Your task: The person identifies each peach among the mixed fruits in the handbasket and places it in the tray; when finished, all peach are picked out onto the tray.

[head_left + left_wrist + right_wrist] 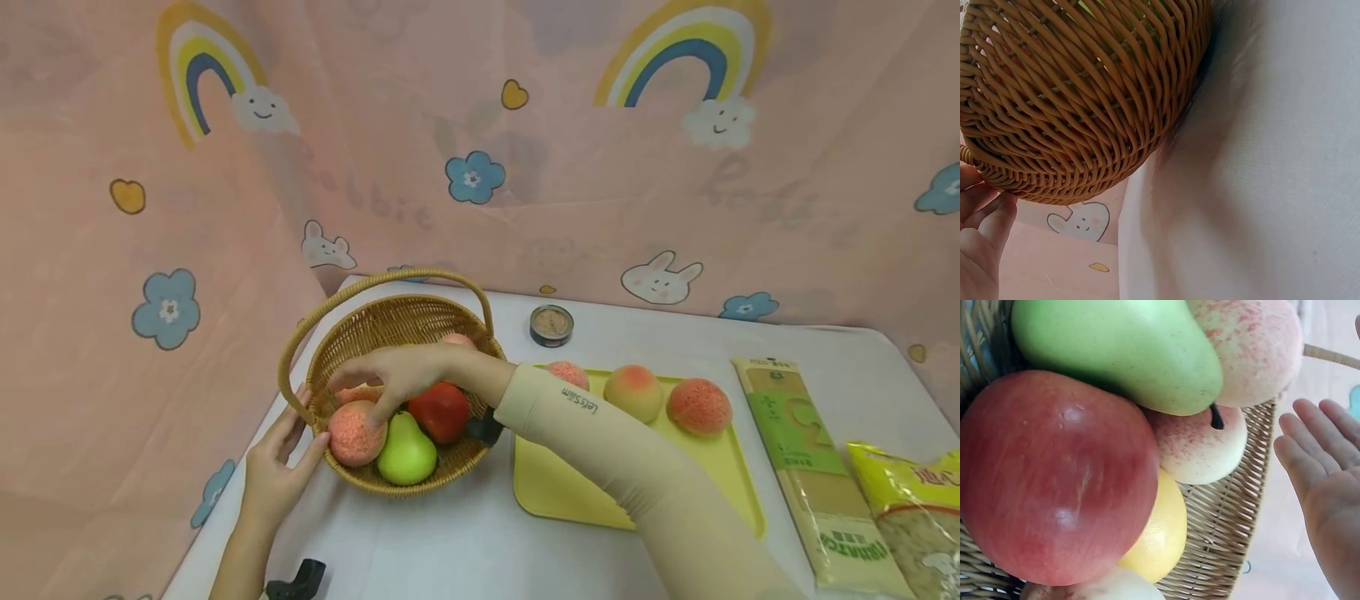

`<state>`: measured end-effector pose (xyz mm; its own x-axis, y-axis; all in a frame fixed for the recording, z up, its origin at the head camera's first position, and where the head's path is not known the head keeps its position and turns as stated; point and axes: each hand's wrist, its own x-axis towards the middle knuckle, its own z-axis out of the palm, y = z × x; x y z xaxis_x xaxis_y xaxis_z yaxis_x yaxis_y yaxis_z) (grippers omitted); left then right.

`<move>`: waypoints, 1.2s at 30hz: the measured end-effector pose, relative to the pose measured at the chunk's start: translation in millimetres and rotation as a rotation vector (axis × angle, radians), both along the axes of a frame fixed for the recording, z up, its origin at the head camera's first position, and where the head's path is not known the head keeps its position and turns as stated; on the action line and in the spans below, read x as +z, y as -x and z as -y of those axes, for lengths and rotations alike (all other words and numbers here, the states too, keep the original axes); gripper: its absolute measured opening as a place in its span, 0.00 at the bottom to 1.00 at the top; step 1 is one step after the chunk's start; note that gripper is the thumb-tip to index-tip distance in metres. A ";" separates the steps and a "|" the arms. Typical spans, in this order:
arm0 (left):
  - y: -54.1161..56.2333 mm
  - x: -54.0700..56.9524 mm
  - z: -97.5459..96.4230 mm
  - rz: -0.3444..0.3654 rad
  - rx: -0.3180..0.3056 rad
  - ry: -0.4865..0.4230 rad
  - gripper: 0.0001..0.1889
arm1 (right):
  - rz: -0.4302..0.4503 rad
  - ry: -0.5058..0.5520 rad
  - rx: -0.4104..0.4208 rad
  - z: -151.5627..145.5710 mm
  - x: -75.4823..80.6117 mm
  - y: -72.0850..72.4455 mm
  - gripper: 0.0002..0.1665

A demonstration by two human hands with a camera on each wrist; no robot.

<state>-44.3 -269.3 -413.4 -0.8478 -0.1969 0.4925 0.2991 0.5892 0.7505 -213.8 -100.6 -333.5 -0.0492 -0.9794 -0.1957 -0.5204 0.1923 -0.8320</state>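
Note:
A wicker basket (pixel 393 312) with an arched handle holds fruit. My left hand (pixel 273 479) grips its left rim near the handle's foot; in the left wrist view, the fingertips (pixel 1000 215) touch the woven rim. Over the basket's left half is my right hand (pixel 408 372), its thumb overlapping a pink peach (pixel 352 442). In the right wrist view this hand's fingers look straight and the palm holds nothing. Beside that peach lie a green pear (pixel 406 454) and a red apple (pixel 442 412). Another peach (pixel 1200 447) and a yellow fruit (pixel 1163 531) sit lower down.
A yellow tray (pixel 562 492) bearing peaches (pixel 700 406) is partly hidden by my right sleeve. Behind it stands a small open can (pixel 551 325). A flat noodle pack (pixel 813 467) and a yellow-topped bag (pixel 918 517) lie at the right.

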 end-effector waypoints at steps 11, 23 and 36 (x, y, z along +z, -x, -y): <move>-0.6 -17.6 11.6 -0.037 -0.068 -0.037 0.35 | -0.146 -0.124 0.115 15.5 -9.7 -11.3 0.46; 0.0 -20.5 11.2 -0.040 -0.064 -0.046 0.34 | -0.230 -0.163 0.130 19.0 -18.7 -18.0 0.47; 5.0 -19.0 13.7 -0.073 -0.088 -0.008 0.35 | -0.378 -0.046 0.080 12.6 -11.5 -8.4 0.41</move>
<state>-49.3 -283.0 -432.4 -0.8241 -0.1276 0.5519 0.4033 0.5520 0.7298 -205.4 -113.2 -345.0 -0.0500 -0.9736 -0.2225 -0.8038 0.1715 -0.5697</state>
